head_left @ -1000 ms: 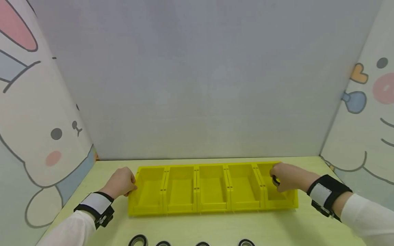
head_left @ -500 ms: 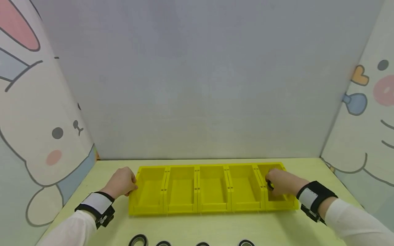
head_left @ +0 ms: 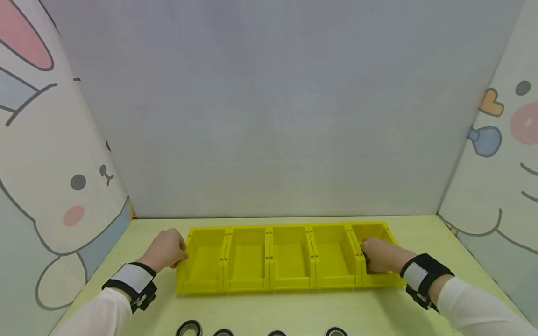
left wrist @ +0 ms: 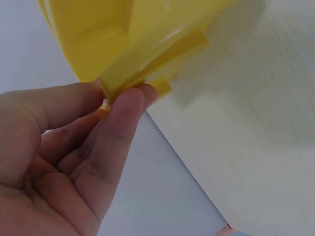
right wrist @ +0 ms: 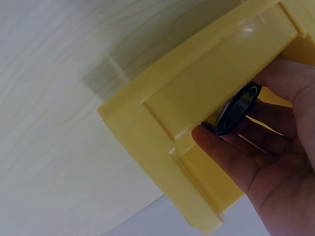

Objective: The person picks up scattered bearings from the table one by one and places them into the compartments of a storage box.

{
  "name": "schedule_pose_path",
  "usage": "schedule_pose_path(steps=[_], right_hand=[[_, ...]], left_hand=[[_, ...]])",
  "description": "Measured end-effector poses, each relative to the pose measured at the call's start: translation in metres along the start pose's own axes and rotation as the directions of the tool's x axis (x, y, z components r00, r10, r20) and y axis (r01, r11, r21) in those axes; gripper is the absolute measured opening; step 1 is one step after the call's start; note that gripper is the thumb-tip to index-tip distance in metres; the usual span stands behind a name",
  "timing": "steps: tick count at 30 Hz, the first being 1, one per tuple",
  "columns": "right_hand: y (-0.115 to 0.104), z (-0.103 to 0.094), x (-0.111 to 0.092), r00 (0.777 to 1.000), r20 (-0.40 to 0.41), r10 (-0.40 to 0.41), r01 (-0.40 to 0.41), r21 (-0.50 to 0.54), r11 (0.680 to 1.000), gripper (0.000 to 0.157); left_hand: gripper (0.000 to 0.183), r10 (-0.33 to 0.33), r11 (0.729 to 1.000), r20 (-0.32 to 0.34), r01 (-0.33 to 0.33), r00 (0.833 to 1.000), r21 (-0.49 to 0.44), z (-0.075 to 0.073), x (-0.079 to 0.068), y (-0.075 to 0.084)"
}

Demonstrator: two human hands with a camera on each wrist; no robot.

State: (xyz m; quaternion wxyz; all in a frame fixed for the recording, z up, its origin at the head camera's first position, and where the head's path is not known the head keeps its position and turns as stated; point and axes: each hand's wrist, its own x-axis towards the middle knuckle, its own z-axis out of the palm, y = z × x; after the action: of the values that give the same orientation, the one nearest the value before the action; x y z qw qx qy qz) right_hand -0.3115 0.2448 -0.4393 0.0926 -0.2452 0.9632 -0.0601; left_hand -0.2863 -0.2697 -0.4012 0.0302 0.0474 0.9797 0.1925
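A row of joined yellow bins (head_left: 292,283) stands on the table. At its left end my left hand (head_left: 165,250) pinches the outer wall of the leftmost bin (left wrist: 147,54) between thumb and fingers. Inside the rightmost bin (right wrist: 197,88), my right hand (head_left: 382,255) holds a dark-rimmed ring-shaped bearing (right wrist: 238,109) by its edge. In the right wrist view the bearing is tilted, low between thumb and fingers; in the head view the hand hides nearly all of it.
Several more bearings lie in a line at the table's front edge, among them a bearing (head_left: 189,328) at left and a bearing (head_left: 336,332) at right. A grey wall (head_left: 286,116) rises behind the pale table (head_left: 294,308), with cartoon-printed panels on both sides.
My right hand has moved left and slightly down into the rightmost bin, carrying the bearing deeper. The left hand keeps its hold on the bin wall.
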Motion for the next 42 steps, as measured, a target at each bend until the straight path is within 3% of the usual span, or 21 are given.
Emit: schedule_pose_path(steps=[15, 30, 35, 42], right_hand=[[0.008, 0.010, 0.002, 0.996, -0.044, -0.076, 0.077, 0.004, 0.997, 0.016], [0.020, 0.016, 0.004, 0.998, -0.057, -0.018, 0.020, 0.037, 0.999, 0.011], [0.018, -0.004, -0.003, 0.998, -0.044, 0.045, -0.044, 0.029, 0.999, 0.026], [-0.008, -0.058, -0.029, 0.978, -0.208, 0.024, -0.042, -0.082, 0.996, 0.051]], left_hand=[[0.016, 0.009, 1.000, -0.006, -0.009, 1.000, -0.004, 0.000, -0.001, -0.001], [0.012, -0.003, 1.000, -0.007, 0.003, 1.000, 0.003, 0.002, 0.000, -0.002], [0.015, 0.007, 1.000, -0.011, -0.007, 1.000, 0.010, 0.002, 0.002, -0.001], [0.019, 0.017, 1.000, -0.017, -0.017, 1.000, 0.003, 0.002, 0.001, -0.003]])
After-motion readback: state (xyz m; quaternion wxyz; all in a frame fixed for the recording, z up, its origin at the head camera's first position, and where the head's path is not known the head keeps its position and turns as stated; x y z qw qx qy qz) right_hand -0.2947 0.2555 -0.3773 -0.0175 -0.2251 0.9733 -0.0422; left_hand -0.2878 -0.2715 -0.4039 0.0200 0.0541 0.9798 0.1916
